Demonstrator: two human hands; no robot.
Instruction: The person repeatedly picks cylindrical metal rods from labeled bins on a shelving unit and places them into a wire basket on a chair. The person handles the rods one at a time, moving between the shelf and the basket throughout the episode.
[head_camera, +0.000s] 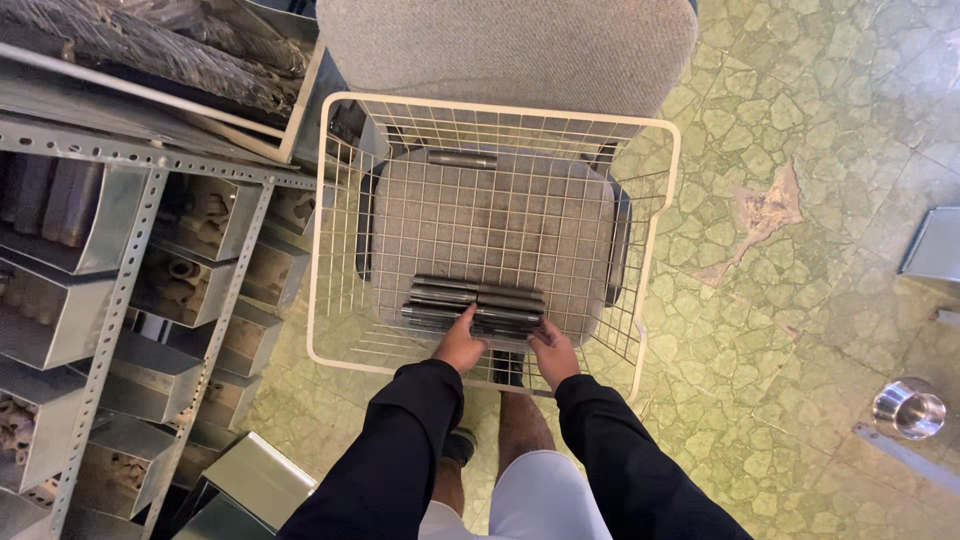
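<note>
A cream wire basket (660, 190) rests on the seat of a grey fabric chair (510, 45). Several dark metal rods (475, 303) lie side by side at the basket's near end. One more short rod (462, 160) lies alone at the far end. My left hand (460, 345) reaches over the near rim and touches the rods from the left. My right hand (553, 352) does the same from the right. Both sleeves are black. The fingertips are partly hidden among the rods, so whether the hands grip the rods cannot be told.
A grey slotted-metal shelf rack (120, 280) stands at the left with open bins of small metal parts. A tray of long dark rods (150, 45) sits on top. The floor has green crazed tiles; a shiny metal cup (908, 407) stands at the right.
</note>
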